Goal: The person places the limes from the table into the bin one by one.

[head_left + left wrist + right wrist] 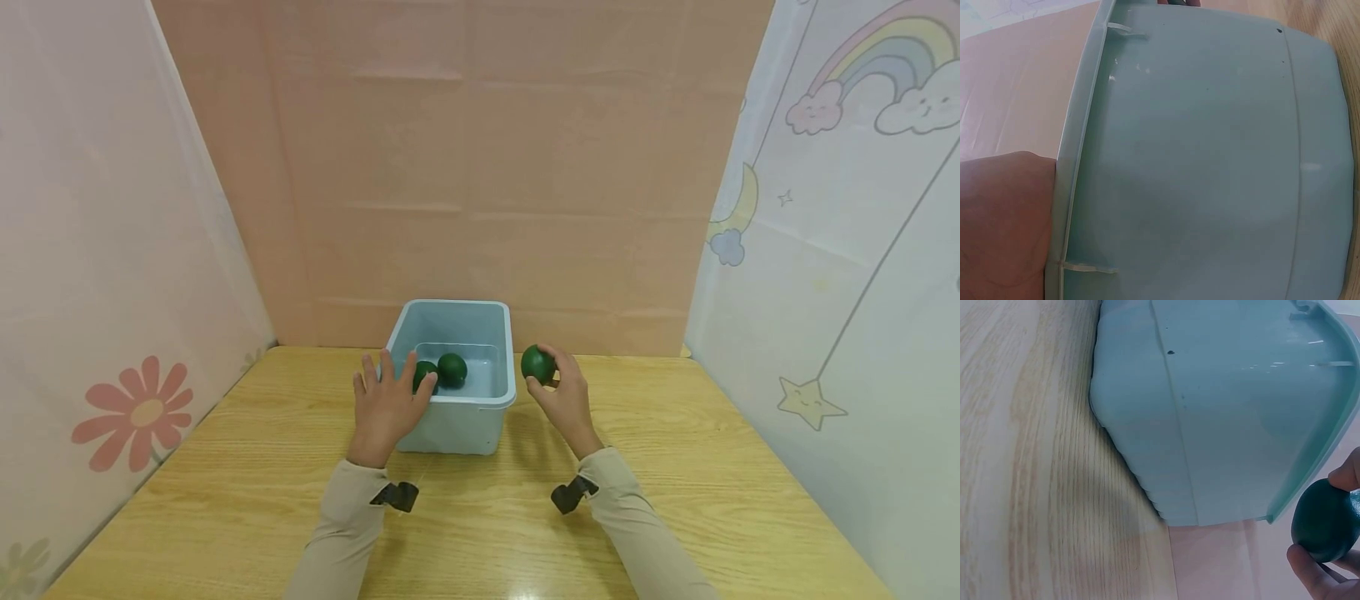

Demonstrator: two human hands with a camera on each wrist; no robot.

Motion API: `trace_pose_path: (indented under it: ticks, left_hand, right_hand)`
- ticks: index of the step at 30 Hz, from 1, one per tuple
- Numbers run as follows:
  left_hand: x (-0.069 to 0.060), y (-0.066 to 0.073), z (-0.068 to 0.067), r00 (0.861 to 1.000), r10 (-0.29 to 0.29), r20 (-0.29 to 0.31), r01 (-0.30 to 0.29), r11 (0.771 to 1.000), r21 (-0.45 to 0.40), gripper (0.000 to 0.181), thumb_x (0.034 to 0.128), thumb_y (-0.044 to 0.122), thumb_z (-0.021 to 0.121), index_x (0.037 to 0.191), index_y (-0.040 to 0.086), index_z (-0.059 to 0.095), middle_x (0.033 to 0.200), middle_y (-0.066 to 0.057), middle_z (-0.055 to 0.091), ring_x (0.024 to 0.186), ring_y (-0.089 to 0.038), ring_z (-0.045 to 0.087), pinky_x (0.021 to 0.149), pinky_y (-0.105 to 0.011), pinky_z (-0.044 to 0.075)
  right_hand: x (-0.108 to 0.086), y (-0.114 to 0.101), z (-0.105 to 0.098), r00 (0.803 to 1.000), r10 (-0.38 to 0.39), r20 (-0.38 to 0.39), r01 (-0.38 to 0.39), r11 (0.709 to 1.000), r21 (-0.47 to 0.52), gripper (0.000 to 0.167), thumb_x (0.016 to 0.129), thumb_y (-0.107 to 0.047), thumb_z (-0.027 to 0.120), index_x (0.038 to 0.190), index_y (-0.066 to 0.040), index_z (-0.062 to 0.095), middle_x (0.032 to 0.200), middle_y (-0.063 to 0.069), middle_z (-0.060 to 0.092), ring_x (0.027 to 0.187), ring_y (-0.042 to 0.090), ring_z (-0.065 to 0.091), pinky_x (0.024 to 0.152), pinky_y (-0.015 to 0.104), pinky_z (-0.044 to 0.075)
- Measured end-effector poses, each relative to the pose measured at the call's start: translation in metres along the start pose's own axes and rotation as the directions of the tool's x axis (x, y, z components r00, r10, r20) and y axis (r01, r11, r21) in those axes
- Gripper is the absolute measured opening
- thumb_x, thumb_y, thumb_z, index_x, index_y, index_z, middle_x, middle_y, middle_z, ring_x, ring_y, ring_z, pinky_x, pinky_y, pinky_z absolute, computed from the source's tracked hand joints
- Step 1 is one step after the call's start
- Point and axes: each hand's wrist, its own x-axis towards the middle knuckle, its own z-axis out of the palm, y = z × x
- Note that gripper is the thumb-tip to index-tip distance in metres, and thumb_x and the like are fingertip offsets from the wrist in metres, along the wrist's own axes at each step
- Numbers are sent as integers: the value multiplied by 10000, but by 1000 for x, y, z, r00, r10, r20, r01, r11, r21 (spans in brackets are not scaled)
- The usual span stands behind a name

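Note:
A light blue plastic bin [450, 427] stands on the table, with two smooth, dark green balls [452, 369] lying inside. My left hand [386, 412] is over the bin's front left rim, fingers spread and straight, partly covering one ball [423, 375]. In the left wrist view, part of that hand [1007, 228] shows beside the rim [1072, 156]. To the right of the bin, my right hand [564, 400] pinches another dark green ball [537, 365] between thumb and fingers, at about rim height. This ball [1322, 522] looks slightly oval in the right wrist view.
The wooden table [675, 483] reaches back to an orange-pink backdrop [480, 167]. Pale printed sheets hang at both sides, one with a flower [146, 412], the other with a rainbow [892, 50]. A black wrist camera [573, 494] sits on each sleeve.

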Motion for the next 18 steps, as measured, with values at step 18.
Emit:
trace_pose_path:
  ticks: [18]
  left_hand:
    - [-1, 1, -1, 1000, 5, -4, -5, 1000, 7, 652, 1046, 505, 425, 1547, 89, 388, 1558, -360, 240, 1440, -600, 80, 1119, -724, 129]
  right_hand:
    - [0, -1, -1, 1000, -19, -6, 19, 1000, 1, 509, 844, -17, 742, 1330, -29, 591, 1257, 218, 571, 1047, 357, 595, 759, 462, 600]
